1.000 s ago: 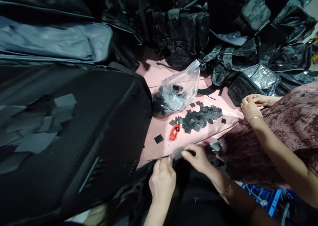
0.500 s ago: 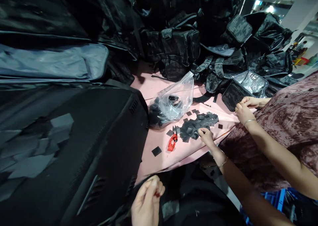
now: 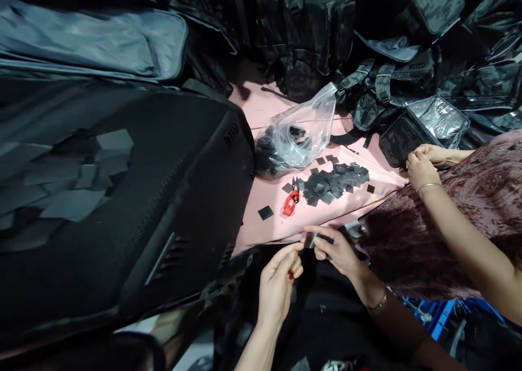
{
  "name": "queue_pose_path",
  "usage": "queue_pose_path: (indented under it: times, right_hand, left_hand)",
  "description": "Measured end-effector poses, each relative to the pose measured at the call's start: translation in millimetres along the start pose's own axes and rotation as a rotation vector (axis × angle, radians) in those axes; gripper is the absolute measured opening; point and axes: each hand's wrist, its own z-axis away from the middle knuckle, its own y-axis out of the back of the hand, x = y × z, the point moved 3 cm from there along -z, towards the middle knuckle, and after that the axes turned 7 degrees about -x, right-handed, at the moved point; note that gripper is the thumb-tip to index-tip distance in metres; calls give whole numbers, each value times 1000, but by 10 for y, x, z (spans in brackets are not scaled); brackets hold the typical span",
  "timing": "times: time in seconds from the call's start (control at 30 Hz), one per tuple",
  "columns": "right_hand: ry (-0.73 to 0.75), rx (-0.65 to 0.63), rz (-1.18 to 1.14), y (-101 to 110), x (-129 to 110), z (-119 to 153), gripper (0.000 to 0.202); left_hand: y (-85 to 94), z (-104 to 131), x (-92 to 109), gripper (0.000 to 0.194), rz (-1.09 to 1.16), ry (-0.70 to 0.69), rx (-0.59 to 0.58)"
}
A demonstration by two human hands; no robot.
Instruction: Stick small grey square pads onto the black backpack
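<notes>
My right hand (image 3: 336, 251) pinches a small black square patch (image 3: 310, 240) between thumb and fingers, just in front of the pink table edge. My left hand (image 3: 279, 281) is closed in a pinch, its fingertips meeting the left edge of that patch. Beyond my hands, a heap of similar black squares (image 3: 336, 181) lies on the pink cloth (image 3: 261, 237). One single black square (image 3: 265, 212) rests apart from it, left of the red-handled snips (image 3: 291, 203).
At left stands a large black bag (image 3: 183, 169) with grey squares (image 3: 81, 189) lying on it. A clear plastic bag (image 3: 302, 137) sits behind the heap. Camouflage bags (image 3: 314, 39) crowd the back. At right, a co-worker's hands (image 3: 426, 161) are by a small dark case (image 3: 402, 140).
My right hand has come from the heap toward me with a black square patch. My left hand has met it there. The view has tilted down and shifted left.
</notes>
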Motion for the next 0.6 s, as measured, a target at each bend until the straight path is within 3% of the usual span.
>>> queue_pose_path:
  times: [0.17,0.23,0.33,0.43,0.53,0.6]
  right_hand:
    - [63,103,237,-23,-64,69,36]
    - [87,159,300,-21,-66,80,29]
    - [139,345,379,23,-17,68,18]
    - [56,436,226,73,125,20,24]
    - [-44,409,-84,100,225,-23,36]
    - [-28,399,-212,134,204,-35,40]
  left_hand:
    - [45,-53,3,30,-285,-39,67]
    - [5,-54,59,22,-498,-132,98]
    - [-112,-38,131,11,-765,-305,74]
    - [-182,-69,109,13,-827,-317,-11]
    - [-192,-154,49,14,-805,-241,-73]
    - [-224,-205,33,14,-831,-231,-101]
